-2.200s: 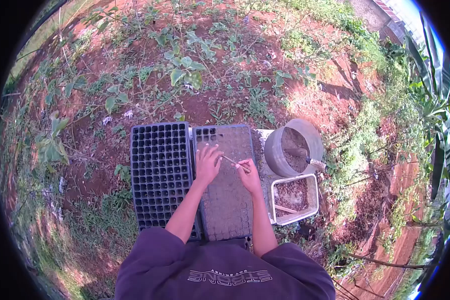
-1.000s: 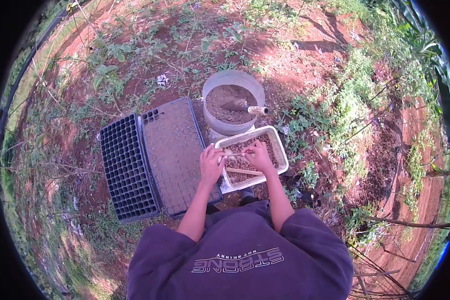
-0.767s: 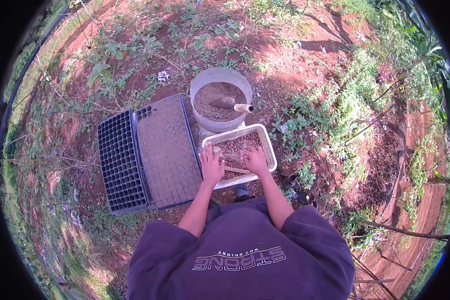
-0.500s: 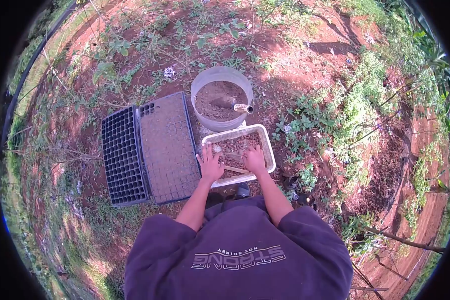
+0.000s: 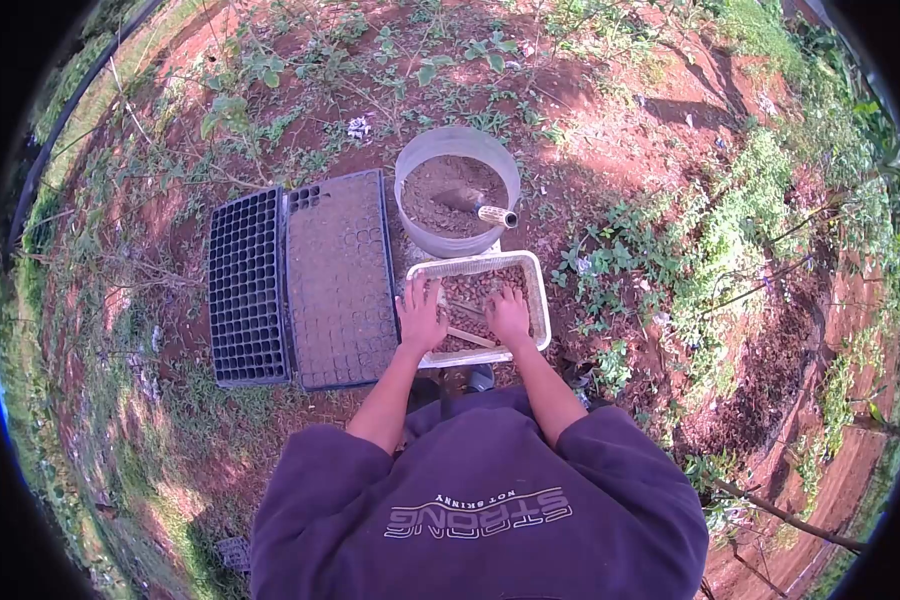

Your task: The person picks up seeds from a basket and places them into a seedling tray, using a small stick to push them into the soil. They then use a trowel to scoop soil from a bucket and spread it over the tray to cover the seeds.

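White tub (image 5: pixel 478 264) lies lengthwise left-to-right.

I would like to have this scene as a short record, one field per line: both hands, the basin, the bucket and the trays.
Left hand: at the basin's left side, fingers extended
Right hand: over the basin, fingertips toward the brown pieces; grip unclear
Basin: pale, rectangular, holding brown pieces and a light stick
Bucket: round, behind the basin, with soil and a trowel
Near tray: left of the basin, mostly soil-filled
Far tray: leftmost, dark, open cells
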